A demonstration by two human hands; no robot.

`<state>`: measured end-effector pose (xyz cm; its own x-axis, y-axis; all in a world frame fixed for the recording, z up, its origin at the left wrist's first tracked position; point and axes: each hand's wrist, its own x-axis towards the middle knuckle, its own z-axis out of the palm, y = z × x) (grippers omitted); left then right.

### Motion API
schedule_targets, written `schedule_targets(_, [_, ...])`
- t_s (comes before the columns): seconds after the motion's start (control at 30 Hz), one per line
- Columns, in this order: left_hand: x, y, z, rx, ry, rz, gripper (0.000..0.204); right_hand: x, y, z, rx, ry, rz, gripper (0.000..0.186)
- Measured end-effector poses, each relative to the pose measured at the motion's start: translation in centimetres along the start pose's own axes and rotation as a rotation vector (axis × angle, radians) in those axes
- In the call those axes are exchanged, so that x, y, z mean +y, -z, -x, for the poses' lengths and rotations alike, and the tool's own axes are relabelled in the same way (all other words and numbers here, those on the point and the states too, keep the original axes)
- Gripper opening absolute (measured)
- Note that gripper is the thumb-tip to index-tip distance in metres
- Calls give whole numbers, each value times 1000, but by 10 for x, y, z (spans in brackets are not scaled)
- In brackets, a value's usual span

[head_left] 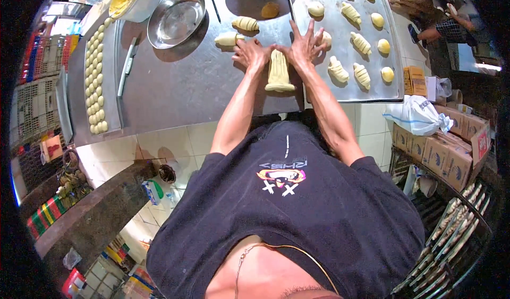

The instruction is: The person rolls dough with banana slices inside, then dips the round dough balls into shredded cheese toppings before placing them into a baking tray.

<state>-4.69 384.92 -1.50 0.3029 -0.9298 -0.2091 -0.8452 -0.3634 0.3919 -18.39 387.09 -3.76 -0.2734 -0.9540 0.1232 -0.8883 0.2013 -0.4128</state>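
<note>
A slit strip of pale dough (pixel 279 76) lies lengthwise on the steel worktable (pixel 186 86), its near end thicker. My left hand (pixel 252 52) is at its far left, fingers bent but apart, thumb touching the dough's far end. On the other side my right hand (pixel 302 47) has its fingers spread, with its thumb at that same end and its fingers over a dough ball (pixel 325 41) on the tray's edge. Rolled dough pieces (pixel 245 24) (pixel 227 39) lie just beyond my left hand, near a brownish lump (pixel 270 9).
A steel tray (pixel 390 60) holds shaped dough at right. Left are a round pan (pixel 175 20), white tub (pixel 134 1), white tool (pixel 127 65) and strip of several small balls (pixel 95 81). Cardboard boxes (pixel 438 155) and another person's leg (pixel 435 32) show beyond the table's right side.
</note>
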Motion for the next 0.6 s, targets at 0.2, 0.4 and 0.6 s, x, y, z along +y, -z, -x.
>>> schedule_targets(0.2, [-4,-5,-2,-13,-164,77,40,0,-9,-14,39,-2,72,78])
schedule_targets(0.4, [-91,3,81,109,-992,349,27,30,55,89,56,536,-205,18])
schedule_targets(0.6, [-105,-5,108,306,-1092,92,32,29,46,116,-5,744,-56,15])
